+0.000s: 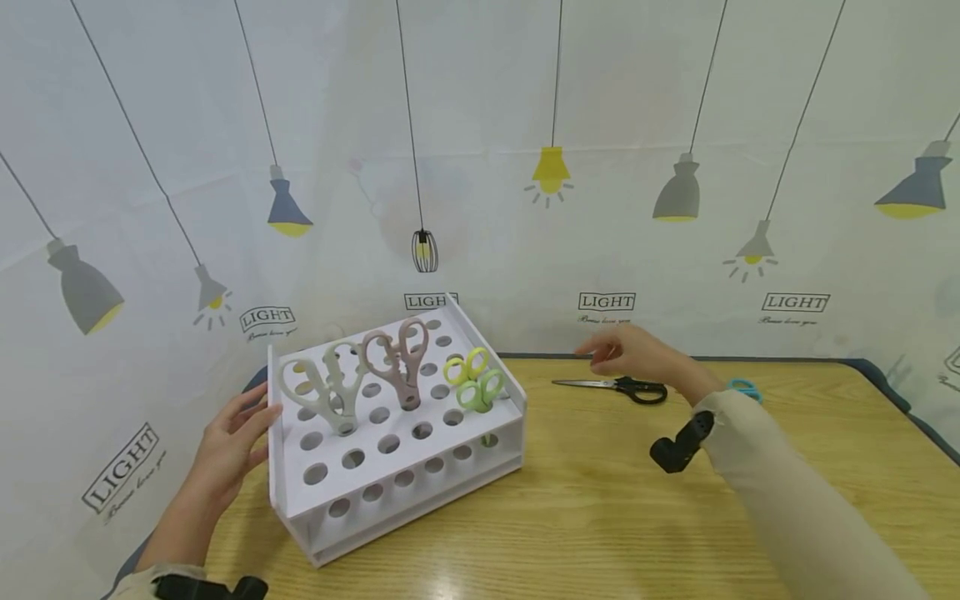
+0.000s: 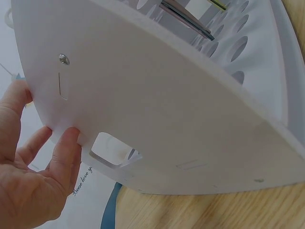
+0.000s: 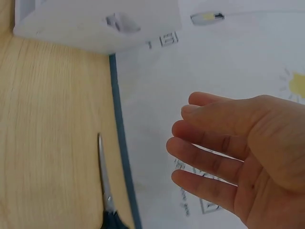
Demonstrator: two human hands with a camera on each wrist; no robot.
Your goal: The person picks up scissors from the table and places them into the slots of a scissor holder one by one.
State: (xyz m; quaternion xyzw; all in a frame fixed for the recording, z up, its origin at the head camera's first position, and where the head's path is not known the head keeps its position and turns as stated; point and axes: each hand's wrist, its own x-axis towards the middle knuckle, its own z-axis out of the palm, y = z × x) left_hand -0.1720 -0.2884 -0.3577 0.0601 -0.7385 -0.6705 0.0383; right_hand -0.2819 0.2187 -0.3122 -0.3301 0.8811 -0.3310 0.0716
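Note:
A white rack [image 1: 334,481] with rows of round holes stands on the left of the table. Grey-handled scissors [image 1: 324,402], mauve-handled scissors [image 1: 409,390], small yellow-handled scissors [image 1: 467,367] and small green-handled scissors [image 1: 481,397] stand in its holes, handles up. Against the rack's left side panel [image 2: 143,95] my left hand [image 1: 228,450] rests its fingertips, near a cut-out slot. My right hand [image 1: 636,352] hovers with loose, spread fingers and holds nothing. Black-handled scissors [image 1: 626,386] lie on the table just below it, blades pointing left.
Small blue-handled scissors [image 1: 745,389] lie behind my right forearm, partly hidden. The wooden table [image 1: 585,500] ends at a dark blue edge [image 3: 119,105], beyond which hangs a white cloth [image 1: 487,108] printed with lamps.

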